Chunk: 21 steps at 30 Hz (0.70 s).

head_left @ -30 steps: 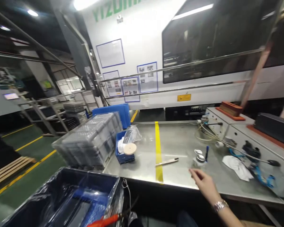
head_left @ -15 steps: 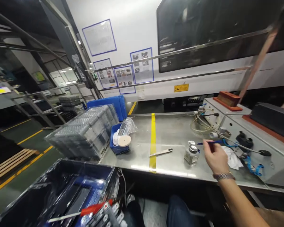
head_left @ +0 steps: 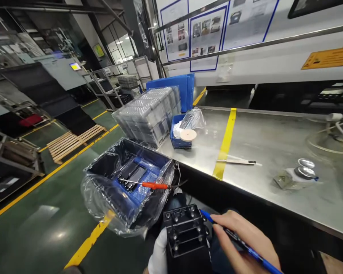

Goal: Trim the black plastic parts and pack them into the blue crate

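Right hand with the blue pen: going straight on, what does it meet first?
The right hand would likely meet the black metal block held in the gloved left hand first, though depth is unclear.

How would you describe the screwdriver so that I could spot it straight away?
Left of the long steel bench, find the black bin lined with clear plastic. The screwdriver lies across the things inside it, set apart by its bright orange handle and long, thin shaft.
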Tool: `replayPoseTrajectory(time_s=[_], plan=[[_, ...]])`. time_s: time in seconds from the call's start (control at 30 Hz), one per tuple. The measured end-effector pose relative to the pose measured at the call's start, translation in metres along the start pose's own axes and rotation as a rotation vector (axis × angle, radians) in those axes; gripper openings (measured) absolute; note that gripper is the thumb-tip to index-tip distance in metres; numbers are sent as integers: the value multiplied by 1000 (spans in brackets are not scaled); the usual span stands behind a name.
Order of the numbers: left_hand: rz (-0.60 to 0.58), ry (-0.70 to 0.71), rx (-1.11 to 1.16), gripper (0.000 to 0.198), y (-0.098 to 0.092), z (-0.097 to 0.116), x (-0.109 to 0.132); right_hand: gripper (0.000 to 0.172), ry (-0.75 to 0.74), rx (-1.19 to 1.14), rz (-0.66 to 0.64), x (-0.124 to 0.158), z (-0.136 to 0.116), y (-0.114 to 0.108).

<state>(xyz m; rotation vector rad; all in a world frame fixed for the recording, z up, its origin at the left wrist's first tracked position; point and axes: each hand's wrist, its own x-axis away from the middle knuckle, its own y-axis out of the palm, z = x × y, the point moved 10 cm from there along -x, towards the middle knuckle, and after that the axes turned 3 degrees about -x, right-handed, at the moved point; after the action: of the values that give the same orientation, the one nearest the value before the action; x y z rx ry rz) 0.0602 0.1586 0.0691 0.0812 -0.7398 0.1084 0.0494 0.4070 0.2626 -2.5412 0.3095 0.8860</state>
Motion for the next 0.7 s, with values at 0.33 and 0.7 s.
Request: replayPoseTrajectory(time_s=[0.33, 0.7], plan=[[-20, -68, 131, 38, -12, -20, -13, 11, -35, -37, -47, -9, -7, 26], [213, -81, -45, 46, -21, -17, -5, 22, -15, -97, -62, -4, -14, 24]])
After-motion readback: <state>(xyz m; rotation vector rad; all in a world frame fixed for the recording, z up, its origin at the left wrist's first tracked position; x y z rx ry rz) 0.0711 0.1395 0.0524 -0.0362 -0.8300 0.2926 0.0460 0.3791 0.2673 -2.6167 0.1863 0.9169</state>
